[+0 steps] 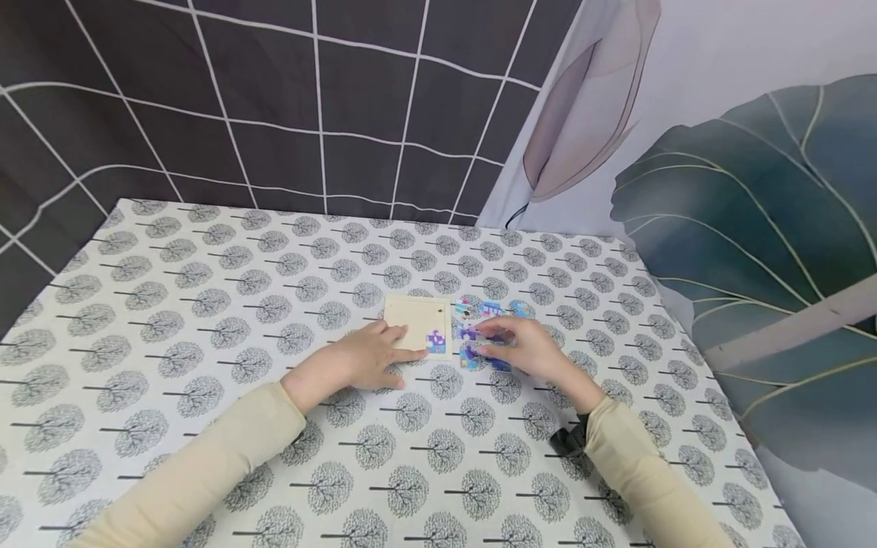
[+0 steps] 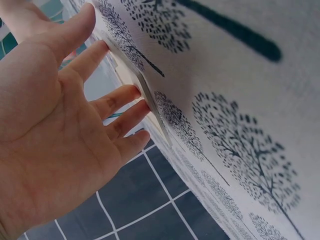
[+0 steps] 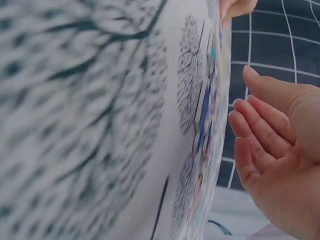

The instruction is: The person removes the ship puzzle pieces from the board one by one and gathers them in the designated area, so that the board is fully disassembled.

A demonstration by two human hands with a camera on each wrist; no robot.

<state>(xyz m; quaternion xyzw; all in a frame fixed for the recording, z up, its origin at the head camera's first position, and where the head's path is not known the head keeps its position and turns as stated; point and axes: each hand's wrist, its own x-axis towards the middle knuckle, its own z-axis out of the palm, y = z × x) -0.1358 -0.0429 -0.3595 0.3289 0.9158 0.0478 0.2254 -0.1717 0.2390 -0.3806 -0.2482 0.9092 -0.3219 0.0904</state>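
A shallow pale puzzle tray (image 1: 411, 312) lies flat on the table, with a purple and blue jigsaw piece (image 1: 436, 342) in its near right corner. My left hand (image 1: 373, 355) rests at the tray's left and near edges with spread fingers; in the left wrist view, fingertips (image 2: 131, 92) touch the tray's rim. To the right of the tray lie several loose jigsaw pieces (image 1: 469, 358), partly hidden under my right hand (image 1: 527, 346). That hand hovers low over them. The right wrist view shows its thumb apart from bent fingers (image 3: 250, 125), nothing between them.
A white cloth (image 1: 404, 487) printed with dark trees covers the table. Behind it hangs a dark curtain (image 1: 274, 91) with a white grid. On the right hangs a light cloth with large leaves (image 1: 754, 198). A black band (image 1: 572, 439) sits at the right wrist.
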